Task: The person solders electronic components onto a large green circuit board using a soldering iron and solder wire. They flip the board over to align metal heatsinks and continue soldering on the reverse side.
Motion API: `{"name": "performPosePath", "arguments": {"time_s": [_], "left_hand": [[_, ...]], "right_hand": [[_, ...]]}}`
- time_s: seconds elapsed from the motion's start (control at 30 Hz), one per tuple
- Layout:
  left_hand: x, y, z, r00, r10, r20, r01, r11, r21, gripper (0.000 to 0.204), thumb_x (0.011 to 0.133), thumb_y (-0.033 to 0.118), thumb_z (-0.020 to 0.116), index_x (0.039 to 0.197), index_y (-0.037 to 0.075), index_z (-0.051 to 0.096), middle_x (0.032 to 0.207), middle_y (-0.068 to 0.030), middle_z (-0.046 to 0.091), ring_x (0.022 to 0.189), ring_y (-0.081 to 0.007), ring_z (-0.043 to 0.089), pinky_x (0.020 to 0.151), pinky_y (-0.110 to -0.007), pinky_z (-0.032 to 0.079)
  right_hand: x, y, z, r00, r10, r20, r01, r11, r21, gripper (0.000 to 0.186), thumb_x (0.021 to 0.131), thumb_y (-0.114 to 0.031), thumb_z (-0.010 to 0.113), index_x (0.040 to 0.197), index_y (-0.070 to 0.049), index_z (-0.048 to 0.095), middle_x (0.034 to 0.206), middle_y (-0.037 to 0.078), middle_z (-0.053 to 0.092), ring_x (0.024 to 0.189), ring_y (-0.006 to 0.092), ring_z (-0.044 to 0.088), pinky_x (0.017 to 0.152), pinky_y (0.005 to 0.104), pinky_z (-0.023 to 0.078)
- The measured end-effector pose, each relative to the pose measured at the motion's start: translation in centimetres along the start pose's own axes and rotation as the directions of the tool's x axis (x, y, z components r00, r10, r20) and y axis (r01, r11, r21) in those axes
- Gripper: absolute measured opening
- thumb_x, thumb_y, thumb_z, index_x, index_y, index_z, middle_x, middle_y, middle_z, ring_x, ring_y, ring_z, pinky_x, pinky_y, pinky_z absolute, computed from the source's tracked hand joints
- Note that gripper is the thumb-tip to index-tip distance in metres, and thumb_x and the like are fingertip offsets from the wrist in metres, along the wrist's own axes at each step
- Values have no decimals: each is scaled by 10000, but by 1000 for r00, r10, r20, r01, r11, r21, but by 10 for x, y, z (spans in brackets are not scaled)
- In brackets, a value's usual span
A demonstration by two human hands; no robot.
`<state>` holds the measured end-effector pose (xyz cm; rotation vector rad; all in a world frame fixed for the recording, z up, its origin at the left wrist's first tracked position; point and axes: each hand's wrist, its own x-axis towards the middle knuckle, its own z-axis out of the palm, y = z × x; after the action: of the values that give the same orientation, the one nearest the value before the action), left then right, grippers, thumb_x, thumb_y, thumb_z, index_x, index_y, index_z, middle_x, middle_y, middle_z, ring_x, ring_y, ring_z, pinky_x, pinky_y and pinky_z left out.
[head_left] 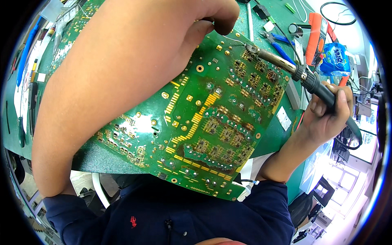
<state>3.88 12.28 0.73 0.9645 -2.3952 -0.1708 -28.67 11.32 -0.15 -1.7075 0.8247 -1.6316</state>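
Head view is showing a green circuit board (204, 118) lying at the centre of the dial, with rows of gold pads running across its face. It is resting on a green table (102, 159), and its lower corner is jutting past the table edge toward 6 o'clock.

At 3 o'clock, the right hand (326, 122) is grasping the dark handle of a soldering iron (312, 81), its fingers wrapping around the grip. The iron's metal barrel is pointing toward 10 o'clock, and its tip is reaching the board's upper part, at about 1 o'clock; whether it is touching the surface, I cannot tell.

The left forearm is crossing over the board from 8 o'clock, hiding part of it. The left hand (220, 18) is sitting just past 12 o'clock with its fingers curling down. A thin wire (234, 39) is running from beside its fingertips toward the iron's tip; I cannot tell whether the fingers are pinching that wire.

Blue-handled cutters (281, 47) are lying between 1 and 2 o'clock, partly behind the iron. Out at 2 o'clock, a blue packet (335, 59) is sitting close to an orange object (313, 38). A small white piece (283, 118) is lying at 3 o'clock, between board and right hand.
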Motion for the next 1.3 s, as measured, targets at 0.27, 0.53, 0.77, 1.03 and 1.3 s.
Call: {"name": "performPosePath", "arguments": {"time_s": [0.27, 0.53, 0.77, 1.03, 1.3], "left_hand": [[1, 1, 0, 1000, -1, -4, 1, 1000, -2, 171, 834, -53, 646, 983, 23, 682, 880, -134, 574, 782, -314, 588, 669, -401, 475], [1, 1, -1, 1000, -3, -8, 3, 1000, 3, 172, 830, -50, 648, 981, 24, 682, 876, -140, 570, 785, -327, 589, 667, -411, 477], [4, 0, -2, 1000, -12, -8, 12, 1000, 5, 173, 826, -47, 649, 979, 25, 682, 872, -146, 567, 787, -339, 591, 665, -421, 478], [8, 4, -4, 999, -32, -8, 32, 999, 9, 174, 822, -44, 651, 977, 27, 682, 868, -152, 564, 789, -353, 593, 662, -431, 480], [9, 5, -6, 998, -61, -19, 62, 998, 31, 175, 816, -42, 653, 974, 28, 681, 863, -157, 558, 789, -366, 592, 659, -441, 481]], "right_hand": [[0, 1, -1, 1000, 4, -8, -5, 1000, -23, 286, 975, -149, 519, 865, 93, 627, 628, 127, 578, 428, 104, 415, 449, 263, 402], [2, 2, 1, 993, 100, -60, -97, 994, 41, 294, 996, -149, 516, 896, 101, 633, 638, 107, 579, 444, 103, 425, 460, 266, 407], [2, 0, 2, 997, 74, -25, -74, 997, -1, 311, 1005, -163, 499, 897, 94, 636, 563, 64, 491, 449, 107, 421, 474, 265, 393], [3, -1, 1, 996, 89, -13, -90, 996, -20, 319, 1011, -182, 490, 913, 87, 631, 533, 48, 451, 454, 118, 416, 486, 274, 384], [4, 0, -1, 995, 93, 20, -94, 996, 5, 331, 1016, -190, 489, 921, 92, 633, 531, 41, 445, 459, 123, 425, 493, 278, 387]]}}
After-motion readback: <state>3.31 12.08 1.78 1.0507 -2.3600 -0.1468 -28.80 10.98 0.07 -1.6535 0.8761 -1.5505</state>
